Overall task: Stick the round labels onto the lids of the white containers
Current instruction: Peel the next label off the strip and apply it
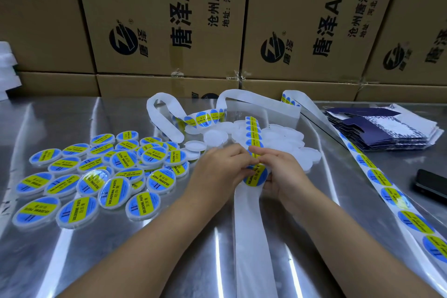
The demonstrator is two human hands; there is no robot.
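As L hand (217, 173), R hand (284, 172) pinch round label (256, 176), liner (246, 225) trails.

Shiny metal table (72, 261) under labelled containers (96, 167), white containers (215, 136), label strip (387, 191), phone (433, 184).

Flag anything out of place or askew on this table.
Nothing looks damaged or spilled. The labelled containers on the left lie in a loose heap, several tilted on their neighbours. Spent backing tape loops beside the unlabelled white containers at the back. A black phone sits at the right edge, beside the label strip.
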